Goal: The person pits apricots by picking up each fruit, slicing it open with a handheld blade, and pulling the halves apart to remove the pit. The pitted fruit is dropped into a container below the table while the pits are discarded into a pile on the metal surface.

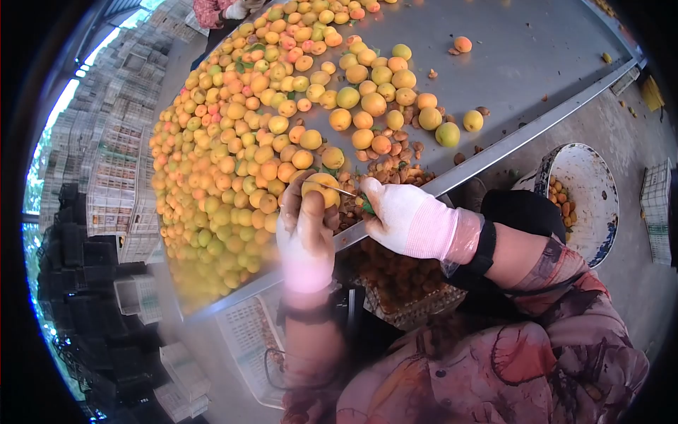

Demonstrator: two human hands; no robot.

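Observation:
My left hand, in a stained white glove, grips a yellow apricot near the front edge of the metal table. A thin knife blade reaches across to that fruit from my right hand, which is closed around the handle in a white glove. Something green, perhaps the handle, shows at the right fingers. Beyond both hands lies a pile of brown pits. A large heap of whole apricots spreads over the table's left side.
The metal table has a raised rim. At right stands a white bucket with apricot pieces inside. Below the edge are a crate of fruit and a white crate. Stacked crates line the left. Another person's gloved hand shows at top.

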